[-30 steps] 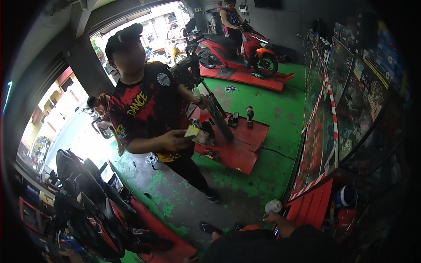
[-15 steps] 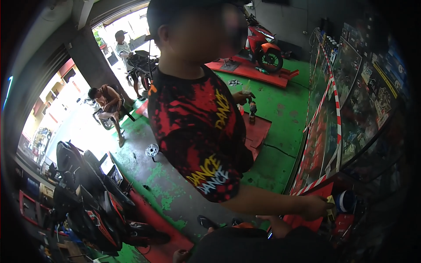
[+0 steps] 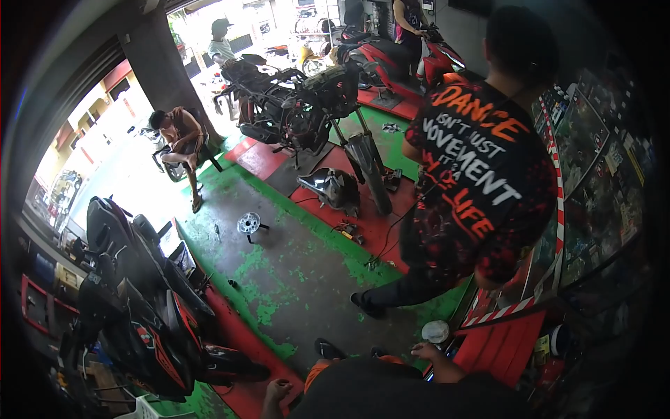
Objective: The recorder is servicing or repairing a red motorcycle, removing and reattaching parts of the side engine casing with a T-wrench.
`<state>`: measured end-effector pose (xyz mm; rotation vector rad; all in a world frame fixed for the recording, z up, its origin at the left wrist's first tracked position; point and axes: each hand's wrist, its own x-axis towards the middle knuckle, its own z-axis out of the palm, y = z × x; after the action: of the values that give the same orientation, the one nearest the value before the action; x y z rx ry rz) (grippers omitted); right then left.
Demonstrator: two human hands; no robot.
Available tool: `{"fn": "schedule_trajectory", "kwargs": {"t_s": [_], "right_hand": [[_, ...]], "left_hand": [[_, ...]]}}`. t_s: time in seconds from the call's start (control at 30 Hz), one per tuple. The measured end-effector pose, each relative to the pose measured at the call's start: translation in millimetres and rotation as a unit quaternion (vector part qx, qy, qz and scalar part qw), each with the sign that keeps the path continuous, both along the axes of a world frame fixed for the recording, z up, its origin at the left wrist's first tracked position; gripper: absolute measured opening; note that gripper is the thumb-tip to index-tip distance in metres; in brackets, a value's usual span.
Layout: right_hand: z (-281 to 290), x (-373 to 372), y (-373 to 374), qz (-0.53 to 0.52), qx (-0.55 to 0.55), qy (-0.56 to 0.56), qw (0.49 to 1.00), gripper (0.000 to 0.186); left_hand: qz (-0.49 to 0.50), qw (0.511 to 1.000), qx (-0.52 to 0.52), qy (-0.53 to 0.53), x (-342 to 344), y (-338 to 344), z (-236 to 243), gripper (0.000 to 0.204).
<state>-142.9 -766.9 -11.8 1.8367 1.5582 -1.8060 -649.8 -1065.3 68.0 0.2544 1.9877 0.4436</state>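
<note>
My left hand hangs low by my left leg with its fingers curled in, and nothing shows in it. On the other side, my right hand has its fingers stretched forward, apart from any grip. Just beyond it is a pale round-topped object, its kind unclear; whether the fingertips touch it I cannot tell. A thin bright bluish edge shows beside my right forearm. My dark shirt hides what lies between the arms.
A person in a printed shirt stands at right. Beyond are a partly stripped motorcycle on a red platform and a seated person. A dark scooter stands left. A metal wheel hub lies on the floor. A glass display case lines the right.
The person in the printed shirt has moved from close in front of me to the right, back turned, and withdrawn an arm from the red surface. The motorcycle behind is now uncovered.
</note>
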Motion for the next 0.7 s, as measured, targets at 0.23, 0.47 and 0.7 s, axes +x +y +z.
{"fn": "schedule_trajectory", "kwargs": {"t_s": [0.23,0.47,0.7], "right_hand": [[26.9,-77.4,42.7,0.015,0.026,-0.007,1.0,0.042],[62.0,-170.8,83.8,0.003,0.094,0.028,0.995,0.038],[54.6,-194.8,94.0,0.014,0.082,-0.015,0.996,0.041]], "left_hand": [[0.013,0.999,-0.011,-0.043,-53.1,5.4,-4.4,0.034],[-0.004,0.999,0.052,-0.01,-127.6,20.5,-22.3,0.027],[-0.074,0.994,0.063,0.057,-191.5,22.9,-65.2,0.043]]}}
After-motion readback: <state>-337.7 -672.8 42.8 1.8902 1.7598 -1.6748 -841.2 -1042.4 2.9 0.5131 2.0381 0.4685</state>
